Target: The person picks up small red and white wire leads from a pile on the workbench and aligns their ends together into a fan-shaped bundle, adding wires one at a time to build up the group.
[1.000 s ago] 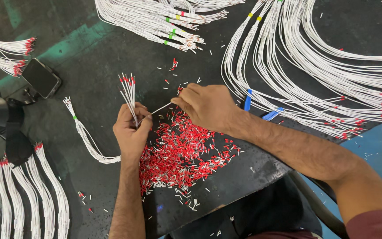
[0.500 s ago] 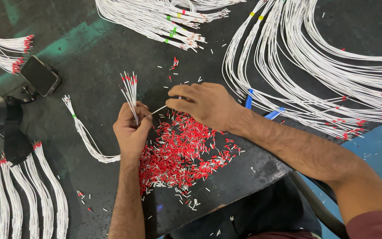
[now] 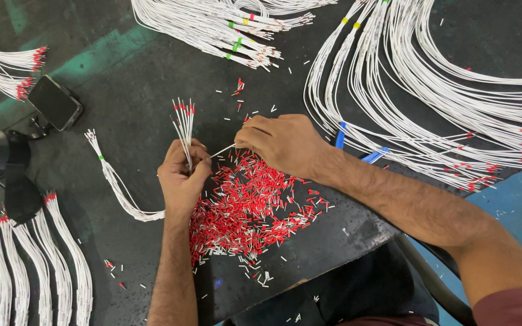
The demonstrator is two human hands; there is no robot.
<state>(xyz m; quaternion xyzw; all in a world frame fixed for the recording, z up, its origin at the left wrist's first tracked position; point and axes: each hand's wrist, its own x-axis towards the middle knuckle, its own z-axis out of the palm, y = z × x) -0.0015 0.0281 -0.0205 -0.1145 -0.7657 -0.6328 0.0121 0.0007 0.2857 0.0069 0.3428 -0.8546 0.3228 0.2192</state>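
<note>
The left hand [image 3: 181,175] is curled shut around a thin bunch of white wires [image 3: 183,124], which stands upright out of the fist, each wire capped with a small red sleeve. The rest of that bunch trails out left of the wrist as a soft curved loop on the dark, scuffed table [image 3: 134,96]. The right hand [image 3: 279,143] pinches one single white wire [image 3: 222,151] between thumb and fingertips, and this wire runs across to the left fist. Just below both hands lies a loose heap of red sleeves [image 3: 246,208], small plastic tubes with silvery metal ends, scattered directly on the table. Long smooth bundles of white wire [image 3: 430,90] fan out to the right, some banded green or yellow. A black phone [image 3: 55,102] lies at far left.
</note>
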